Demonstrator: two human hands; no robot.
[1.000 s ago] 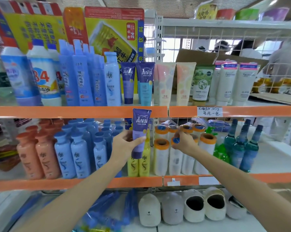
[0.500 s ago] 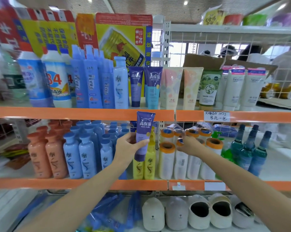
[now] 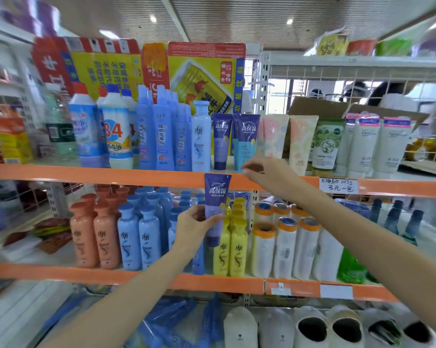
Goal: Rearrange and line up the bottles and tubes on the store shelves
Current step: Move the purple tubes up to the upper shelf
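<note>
L hand (image 3: 194, 226): grips purple tube (image 3: 215, 209) upright, cap down, ready to shelve.
R hand (image 3: 264, 172): fingers loosely curled, holds nothing, by teal tube (image 3: 245, 141), prob. making room.

We see white slippers (image 3: 312, 327) on the bottom shelf and a handwritten price tag (image 3: 338, 185) on the orange rail. Behind the top shelf stands a yellow carton (image 3: 204, 79), with a brown cardboard box (image 3: 309, 106) to its right.

Retail shop, orange-edged shelves (image 3: 86, 170) stocked with rows of bottles (image 3: 129, 242) and tubes (image 3: 245, 141), handwritten price label (image 3: 337, 185), slippers, apparently, (image 3: 312, 327) on the lowest tier
</note>
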